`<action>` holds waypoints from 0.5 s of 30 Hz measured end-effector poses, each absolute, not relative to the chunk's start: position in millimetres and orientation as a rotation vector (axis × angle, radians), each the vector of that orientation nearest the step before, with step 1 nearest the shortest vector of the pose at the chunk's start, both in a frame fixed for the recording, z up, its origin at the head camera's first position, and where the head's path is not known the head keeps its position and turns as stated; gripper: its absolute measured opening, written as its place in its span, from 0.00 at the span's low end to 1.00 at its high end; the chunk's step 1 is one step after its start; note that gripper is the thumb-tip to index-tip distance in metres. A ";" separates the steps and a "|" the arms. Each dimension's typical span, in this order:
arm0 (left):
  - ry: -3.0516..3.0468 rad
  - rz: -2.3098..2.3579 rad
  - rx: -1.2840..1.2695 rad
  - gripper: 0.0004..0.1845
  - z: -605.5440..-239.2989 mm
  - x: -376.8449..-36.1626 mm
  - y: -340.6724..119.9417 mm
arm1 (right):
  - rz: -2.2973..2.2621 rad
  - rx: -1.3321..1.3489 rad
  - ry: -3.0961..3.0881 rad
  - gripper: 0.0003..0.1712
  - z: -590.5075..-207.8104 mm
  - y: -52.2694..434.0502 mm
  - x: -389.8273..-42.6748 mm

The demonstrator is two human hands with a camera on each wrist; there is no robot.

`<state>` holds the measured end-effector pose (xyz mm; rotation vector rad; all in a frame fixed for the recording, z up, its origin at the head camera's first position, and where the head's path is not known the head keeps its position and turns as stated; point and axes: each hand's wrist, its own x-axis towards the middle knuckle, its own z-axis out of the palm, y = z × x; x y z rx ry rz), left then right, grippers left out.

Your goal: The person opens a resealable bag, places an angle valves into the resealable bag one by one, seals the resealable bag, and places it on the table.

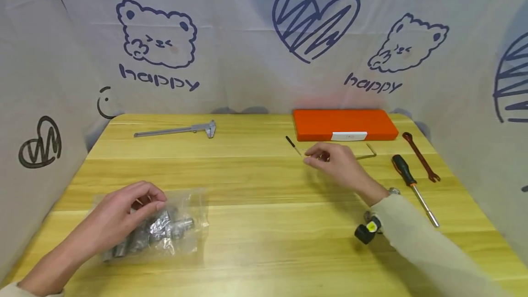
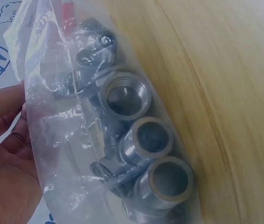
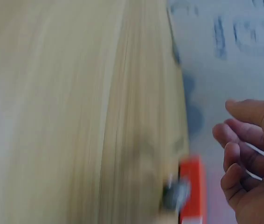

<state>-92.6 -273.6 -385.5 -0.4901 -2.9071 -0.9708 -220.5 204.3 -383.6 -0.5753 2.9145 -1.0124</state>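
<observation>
A wood-grain surface (image 1: pixel 255 242) holds, at far right, an orange case (image 1: pixel 330 123). Near left lies a clear bag (image 1: pixel 189 242) of metal pipe pieces (image 2: pixel 146 189). Over it, the left hand (image 1: pixel 119 214) has bent fingers; whether they pinch plastic, I cannot tell. The right hand (image 1: pixel 342 164) hovers empty, fingers loose. Also: caliper (image 1: pixel 202 128), large screwdriver (image 1: pixel 402 167), wrench (image 1: pixel 420 156), partly hidden hex key (image 1: pixel 366 156), small screwdriver (image 1: pixel 290 141) near the right fingers.
</observation>
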 end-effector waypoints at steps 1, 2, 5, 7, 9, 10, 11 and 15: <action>-2.910 -0.971 -0.485 0.05 -385.4 -92.5 -274.2 | -0.996 -0.524 2.932 0.13 -386.2 216.8 -224.4; -2.913 -0.970 -0.479 0.05 -385.3 -92.3 -274.6 | -0.974 -0.469 2.949 0.13 -388.9 227.8 -227.5; -2.920 -0.963 -0.464 0.04 -385.2 -91.9 -275.3 | -0.918 -0.345 2.971 0.15 -397.1 251.6 -233.0; -2.922 -0.964 -0.462 0.04 -384.9 -92.2 -275.0 | -0.896 -0.285 2.971 0.18 -401.4 259.8 -234.3; -2.921 -0.964 -0.466 0.04 -384.6 -92.7 -274.5 | -0.884 -0.238 2.965 0.21 -404.4 263.1 -235.2; -2.921 -0.964 -0.468 0.04 -384.4 -92.9 -274.1 | -0.874 -0.221 2.962 0.22 -406.0 263.6 -236.0; -2.922 -0.964 -0.468 0.04 -384.1 -93.1 -273.8 | -0.861 -0.208 2.959 0.22 -407.1 263.5 -236.9; -2.929 -0.957 -0.466 0.04 -383.1 -93.5 -272.5 | -0.798 -0.171 2.954 0.21 -411.6 259.7 -240.6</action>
